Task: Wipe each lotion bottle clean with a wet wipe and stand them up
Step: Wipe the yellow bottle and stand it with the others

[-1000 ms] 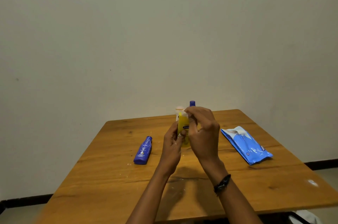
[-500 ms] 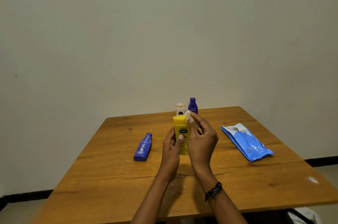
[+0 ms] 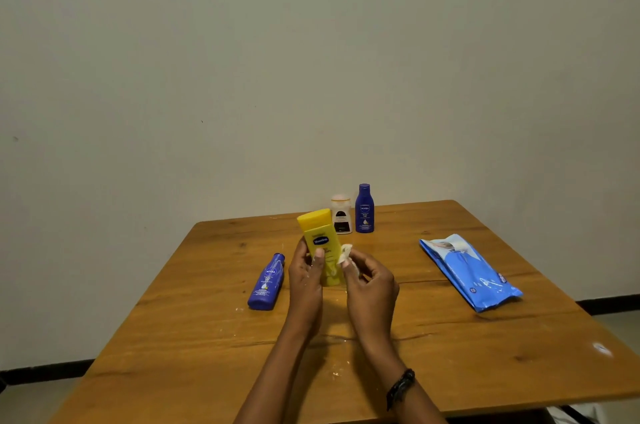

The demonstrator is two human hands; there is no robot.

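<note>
My left hand (image 3: 306,280) grips a yellow lotion bottle (image 3: 320,240) upright over the middle of the wooden table (image 3: 207,337), cap tilted a little to the left. My right hand (image 3: 370,288) pinches a small crumpled white wet wipe (image 3: 345,253) against the bottle's right side. A blue lotion bottle (image 3: 267,282) lies flat on the table to the left. At the far edge stand a white bottle (image 3: 341,214) and another blue bottle (image 3: 364,209), both upright.
A blue wet wipe pack (image 3: 467,271) lies on the right side of the table. A plain wall rises just behind the far edge. White specks dot the wood near the front, and a black band circles my right wrist (image 3: 401,385).
My right hand has slid with the wipe from the bottle's cap down its right side. The bottle sits lower and tilts slightly left.
</note>
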